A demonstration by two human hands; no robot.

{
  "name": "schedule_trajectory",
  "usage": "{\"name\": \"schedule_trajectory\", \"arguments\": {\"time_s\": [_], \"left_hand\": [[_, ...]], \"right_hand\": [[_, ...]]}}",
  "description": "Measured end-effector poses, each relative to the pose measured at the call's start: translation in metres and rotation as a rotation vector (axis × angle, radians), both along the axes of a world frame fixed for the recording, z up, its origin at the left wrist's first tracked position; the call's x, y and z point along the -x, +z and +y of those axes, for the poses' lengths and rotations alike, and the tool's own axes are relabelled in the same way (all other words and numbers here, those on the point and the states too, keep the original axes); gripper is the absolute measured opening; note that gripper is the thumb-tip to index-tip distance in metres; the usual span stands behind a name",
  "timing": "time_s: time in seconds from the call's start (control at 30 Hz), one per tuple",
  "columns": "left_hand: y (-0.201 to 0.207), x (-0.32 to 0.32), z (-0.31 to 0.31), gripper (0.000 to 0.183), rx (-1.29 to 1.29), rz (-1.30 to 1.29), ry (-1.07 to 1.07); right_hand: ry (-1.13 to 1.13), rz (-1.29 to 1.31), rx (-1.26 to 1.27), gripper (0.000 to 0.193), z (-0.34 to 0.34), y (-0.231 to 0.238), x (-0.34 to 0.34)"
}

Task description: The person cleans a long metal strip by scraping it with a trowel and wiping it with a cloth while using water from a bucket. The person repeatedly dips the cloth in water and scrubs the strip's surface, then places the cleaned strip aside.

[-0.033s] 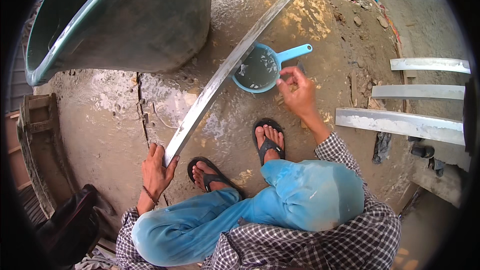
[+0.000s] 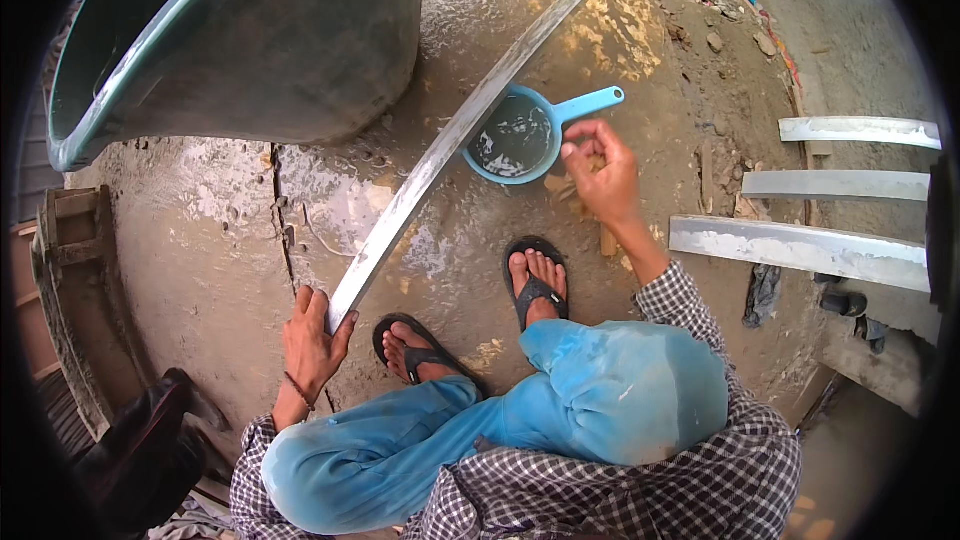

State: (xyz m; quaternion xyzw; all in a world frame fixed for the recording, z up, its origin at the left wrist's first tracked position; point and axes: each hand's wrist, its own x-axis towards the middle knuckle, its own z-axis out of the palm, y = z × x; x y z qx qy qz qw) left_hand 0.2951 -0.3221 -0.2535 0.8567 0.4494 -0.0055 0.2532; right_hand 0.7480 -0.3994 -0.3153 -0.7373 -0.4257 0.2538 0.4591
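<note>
My left hand (image 2: 312,345) grips the near end of a long, pale metal bar (image 2: 430,165), which slants up to the far right with streaks of grime on it. Under the bar's right side stands a light blue dipper (image 2: 548,165) holding cloudy water, its handle pointing right. Part of its left rim is hidden by the bar. Just right of the dipper, my right hand (image 2: 610,180) is raised with curled fingers, thumb near the forefinger. Whether anything small sits between those fingers is unclear. A tan stick-like piece (image 2: 608,240) shows below that hand.
A large dark green tub (image 2: 290,50) fills the upper left. Several pale bars (image 2: 800,248) jut in from the right. A worn wooden frame (image 2: 75,250) stands at the left. My sandalled feet (image 2: 540,280) rest on wet, muddy concrete, with rubble (image 2: 715,40) at the far right.
My right hand has drawn slightly right and down, away from the dipper, and its thumb and forefinger are closer together. The water's surface pattern differs. My left hand and the bar stay put.
</note>
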Motion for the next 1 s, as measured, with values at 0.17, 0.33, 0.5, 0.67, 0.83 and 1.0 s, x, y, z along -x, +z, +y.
{"name": "schedule_trajectory", "arguments": {"time_s": [0.17, 0.33, 0.5, 0.67, 0.83, 1.0], "left_hand": [[-0.002, -0.002, 0.002, 0.036, 0.056, 0.001, 0.015], [-0.009, -0.002, 0.013, 0.04, 0.325, -0.094, 0.124], [0.009, -0.004, 0.017, 0.044, 0.479, -0.024, 0.166], [-0.001, 0.009, 0.012, 0.041, 0.39, -0.094, 0.131], [-0.001, 0.009, 0.013, 0.039, 0.315, -0.012, 0.102], [-0.006, 0.025, 0.004, 0.042, 0.245, 0.088, 0.034]], "right_hand": [[0.295, -0.194, 0.076, 0.036, 0.059, 0.009, -0.008], [0.625, -0.682, 0.371, 0.04, 0.077, -0.083, 0.004], [0.488, -0.29, 0.346, 0.029, 0.082, -0.033, -0.011], [0.165, 0.169, -0.059, 0.03, 0.074, 0.055, -0.026], [0.578, -0.618, -0.286, 0.034, 0.099, 0.034, 0.026], [0.353, -0.854, -0.358, 0.033, 0.123, -0.01, -0.029]]}}
